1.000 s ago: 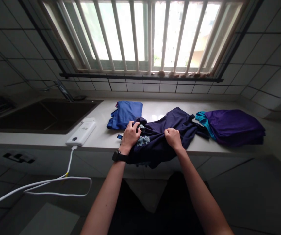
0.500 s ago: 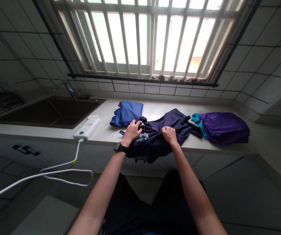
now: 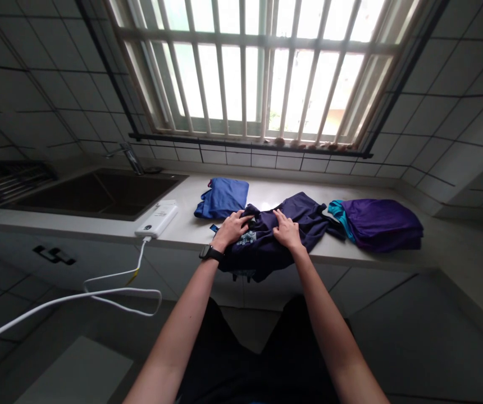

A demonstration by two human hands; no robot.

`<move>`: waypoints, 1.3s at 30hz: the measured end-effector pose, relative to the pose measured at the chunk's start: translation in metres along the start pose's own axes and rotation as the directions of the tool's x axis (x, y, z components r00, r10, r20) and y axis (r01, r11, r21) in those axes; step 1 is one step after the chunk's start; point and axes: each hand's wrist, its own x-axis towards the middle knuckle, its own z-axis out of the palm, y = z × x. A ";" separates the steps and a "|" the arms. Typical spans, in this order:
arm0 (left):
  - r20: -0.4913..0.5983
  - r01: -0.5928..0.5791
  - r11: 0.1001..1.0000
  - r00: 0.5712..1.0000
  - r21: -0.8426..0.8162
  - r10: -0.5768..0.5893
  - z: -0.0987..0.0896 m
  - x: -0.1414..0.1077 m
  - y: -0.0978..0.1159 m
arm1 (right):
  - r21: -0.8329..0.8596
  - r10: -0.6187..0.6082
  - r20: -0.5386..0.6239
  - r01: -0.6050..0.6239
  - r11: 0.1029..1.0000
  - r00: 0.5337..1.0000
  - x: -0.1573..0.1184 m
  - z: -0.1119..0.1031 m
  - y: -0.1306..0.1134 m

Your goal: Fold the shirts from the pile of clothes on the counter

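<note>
A dark navy garment [image 3: 304,216] lies rumpled on the white counter [image 3: 182,231], its near part hanging over the front edge. My left hand [image 3: 232,229], with a black watch at the wrist, rests on the garment's left part beside a pale print, fingers apart. On the middle of the cloth lies my right hand [image 3: 287,230], its fingers stretched forward and spread. A folded blue garment [image 3: 223,197] is just behind my left hand. Further right sits a purple and teal cloth bundle [image 3: 382,224], touching or close to the navy garment's right end.
At the left is a dark sink [image 3: 94,193] with a faucet [image 3: 132,159]. A white device [image 3: 157,220] stands near the counter's front edge, its white cable [image 3: 98,292] looping down and left. Behind the counter is a barred window [image 3: 262,84].
My right hand has opened from a closed grip on the navy cloth and moved slightly left. My left fingers have straightened over the cloth. The camera view has shifted a little.
</note>
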 end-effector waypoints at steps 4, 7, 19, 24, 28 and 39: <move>0.045 -0.047 0.998 0.998 -0.029 0.049 0.001 0.001 -0.003 | -0.042 -0.002 0.058 0.004 0.999 0.998 0.000 0.000 -0.005; 0.010 0.007 1.000 1.000 -0.028 -0.007 0.002 0.001 -0.003 | -0.010 0.041 -0.002 -0.041 0.999 0.999 -0.001 -0.003 -0.007; -0.138 0.172 0.984 0.974 -0.048 -0.177 -0.003 -0.001 0.004 | 0.182 0.008 -0.200 0.029 0.983 0.980 -0.001 0.003 0.006; -0.062 0.350 0.931 0.932 -0.105 -0.357 -0.022 -0.005 0.012 | 0.390 0.142 -0.308 -0.012 0.921 0.941 0.004 0.000 0.008; 0.114 0.187 0.970 0.979 -0.154 -0.171 -0.029 -0.009 0.016 | 0.459 0.212 -0.383 -0.014 0.888 0.899 0.004 -0.005 0.007; -0.023 0.376 0.477 0.766 -0.794 -0.642 -0.052 0.024 0.021 | 0.547 0.330 -0.231 -0.158 0.822 0.915 0.006 -0.006 0.011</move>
